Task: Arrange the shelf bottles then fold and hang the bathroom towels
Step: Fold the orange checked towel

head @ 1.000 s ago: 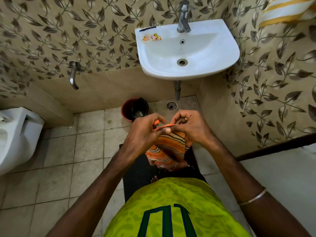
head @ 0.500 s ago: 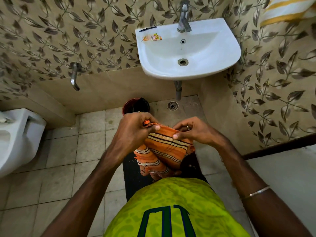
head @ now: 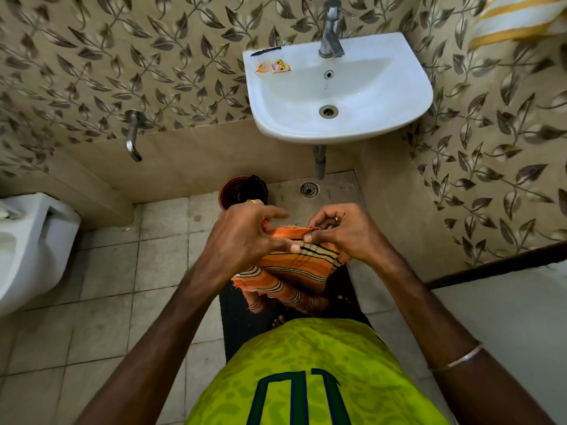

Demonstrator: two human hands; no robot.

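— Left hand (head: 245, 237)?
— Pinching the top edge of the orange cotton towel with black and cream stripes (head: 302, 265), frame centre.
— Right hand (head: 346, 231)?
— Gripping the same edge. Beyond, upper centre: white ceramic sink (head: 399, 118).

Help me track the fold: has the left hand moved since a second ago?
Yes. The left hand has dropped slightly away from the red bucket, toward the body, and holds the orange towel.

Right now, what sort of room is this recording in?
A small tiled bathroom: a white wall-hung ceramic washbasin with a metal tap, a white toilet bowl at the left, and a round floor drain.
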